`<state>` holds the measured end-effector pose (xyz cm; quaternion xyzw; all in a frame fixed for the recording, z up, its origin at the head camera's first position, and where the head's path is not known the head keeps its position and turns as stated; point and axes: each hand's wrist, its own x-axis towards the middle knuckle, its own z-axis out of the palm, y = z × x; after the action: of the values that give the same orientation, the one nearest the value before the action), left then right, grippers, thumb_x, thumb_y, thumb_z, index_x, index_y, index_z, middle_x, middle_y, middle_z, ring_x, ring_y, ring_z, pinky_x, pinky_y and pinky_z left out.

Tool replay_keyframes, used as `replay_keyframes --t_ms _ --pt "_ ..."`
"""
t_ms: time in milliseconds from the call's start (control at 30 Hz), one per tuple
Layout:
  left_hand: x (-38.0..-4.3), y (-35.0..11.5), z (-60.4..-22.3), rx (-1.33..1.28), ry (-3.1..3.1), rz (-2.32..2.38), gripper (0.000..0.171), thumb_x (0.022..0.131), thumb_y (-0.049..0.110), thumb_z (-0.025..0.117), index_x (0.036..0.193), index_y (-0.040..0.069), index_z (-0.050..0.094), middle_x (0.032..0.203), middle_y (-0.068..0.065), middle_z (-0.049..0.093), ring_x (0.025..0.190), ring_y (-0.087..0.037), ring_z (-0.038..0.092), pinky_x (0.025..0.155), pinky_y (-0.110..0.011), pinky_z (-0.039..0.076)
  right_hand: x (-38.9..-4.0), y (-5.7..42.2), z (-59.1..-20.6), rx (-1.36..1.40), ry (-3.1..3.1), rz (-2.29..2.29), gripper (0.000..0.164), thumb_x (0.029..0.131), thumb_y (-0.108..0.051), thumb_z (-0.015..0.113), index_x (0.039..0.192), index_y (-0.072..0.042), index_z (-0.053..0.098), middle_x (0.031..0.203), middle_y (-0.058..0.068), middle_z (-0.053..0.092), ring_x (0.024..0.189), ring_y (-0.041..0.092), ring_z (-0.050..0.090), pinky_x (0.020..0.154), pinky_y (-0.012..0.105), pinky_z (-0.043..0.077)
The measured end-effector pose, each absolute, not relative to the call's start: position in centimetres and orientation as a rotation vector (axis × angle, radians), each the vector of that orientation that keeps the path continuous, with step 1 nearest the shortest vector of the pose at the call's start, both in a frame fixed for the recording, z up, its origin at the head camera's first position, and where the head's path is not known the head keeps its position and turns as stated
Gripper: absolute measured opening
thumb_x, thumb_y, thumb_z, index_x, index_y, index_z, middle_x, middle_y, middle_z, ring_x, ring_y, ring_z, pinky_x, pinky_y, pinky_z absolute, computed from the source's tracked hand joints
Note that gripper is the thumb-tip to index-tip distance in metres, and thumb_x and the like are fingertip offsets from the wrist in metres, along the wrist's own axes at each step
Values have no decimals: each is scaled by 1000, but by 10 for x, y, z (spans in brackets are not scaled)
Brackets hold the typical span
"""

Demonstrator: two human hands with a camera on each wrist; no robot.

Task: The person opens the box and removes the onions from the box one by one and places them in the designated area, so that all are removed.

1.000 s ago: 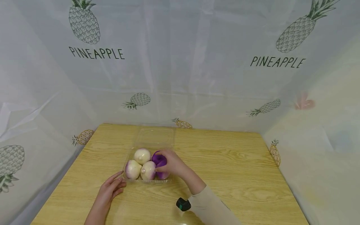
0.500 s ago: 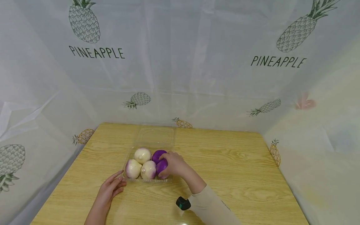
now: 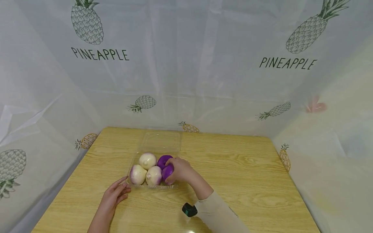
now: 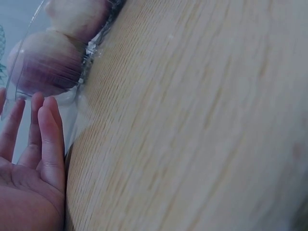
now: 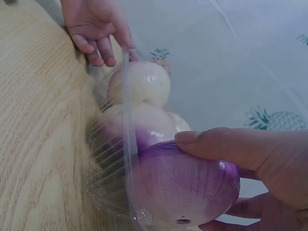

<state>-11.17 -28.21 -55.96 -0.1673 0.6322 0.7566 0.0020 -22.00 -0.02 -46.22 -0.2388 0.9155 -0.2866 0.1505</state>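
A clear plastic clamshell box point(image 3: 152, 187) holds several onions, its lid point(image 3: 161, 142) folded back. In its front right corner sits a purple onion point(image 3: 167, 172), which my right hand point(image 3: 182, 170) grips between thumb and fingers; the right wrist view shows the thumb on top of this onion point(image 5: 187, 183). Behind it lies another purple onion point(image 3: 162, 160). Pale onions fill the left part: one at the back point(image 3: 147, 160), one at the front left point(image 3: 137, 175), one at the front middle point(image 3: 153, 176). My left hand point(image 3: 115, 191) touches the box's front left corner with extended fingers.
The box stands on a wood-grain table point(image 3: 233, 168), left of its middle. A white curtain point(image 3: 186, 64) printed with pineapples hangs behind and beside the table. A small black device point(image 3: 189, 210) is by the right sleeve.
My right hand has shifted slightly right, and the onion in its grip has turned to show more purple. The left hand stays at the box's corner.
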Motion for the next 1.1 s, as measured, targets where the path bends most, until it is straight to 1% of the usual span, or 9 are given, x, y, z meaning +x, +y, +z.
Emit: replay_keyframes --t_ms 167,300,433,500,633,867,1000,1100 --pt "-112 -282 -560 -540 1972 2380 23 99 20 60 102 40 70 88 3 70 83 -12 67 69 -25 56 -221 5 -458 -666 2586 -956 61 60 -19 93 114 -12 67 112 4 63 102 26 60 83 40 52" --pt "-112 -282 -560 -540 1967 2384 22 99 20 60 102 40 70 88 3 70 83 -11 67 69 -25 56 -222 13 -454 -620 2513 -1107 60 60 -16 92 114 -11 66 113 6 64 102 26 60 81 39 54" --pt "-111 -282 -559 -540 1960 2380 21 100 21 59 106 38 69 90 4 69 85 -11 66 71 -25 56 -225 24 -450 -599 2464 -1209 58 64 -17 91 116 -10 65 112 6 63 99 25 60 79 37 54" --pt "-110 -283 -560 -530 1963 2375 20 100 22 58 109 37 68 92 4 68 86 -12 66 71 -26 56 -227 30 -449 -593 2444 -1259 59 66 -17 90 118 -8 63 111 6 62 97 24 60 77 36 55" --pt "-109 -283 -560 -526 1958 2363 20 101 24 58 108 39 67 94 4 67 88 -11 66 73 -25 56 -232 42 -447 -549 2438 -1331 62 70 -16 89 123 -3 60 110 6 61 95 23 58 74 35 55" --pt "-111 -285 -558 -544 1948 2331 19 101 24 57 107 39 65 93 2 68 89 -14 66 74 -28 56 -240 58 -449 -441 2450 -1441 59 73 -20 88 123 -7 60 113 7 61 99 25 55 77 36 53" --pt "-112 -284 -555 -546 1938 2334 19 100 23 58 105 39 65 92 -2 69 88 -16 67 74 -29 56 -247 66 -453 -398 2446 -1531 59 74 -20 87 123 -6 59 115 8 60 102 28 55 77 37 53" --pt "-111 -281 -554 -523 1912 2380 22 101 20 56 105 39 67 93 -5 70 86 -17 68 72 -30 57 -251 71 -456 -349 2461 -1587 59 75 -21 87 125 -6 59 117 8 59 105 30 54 78 38 53"
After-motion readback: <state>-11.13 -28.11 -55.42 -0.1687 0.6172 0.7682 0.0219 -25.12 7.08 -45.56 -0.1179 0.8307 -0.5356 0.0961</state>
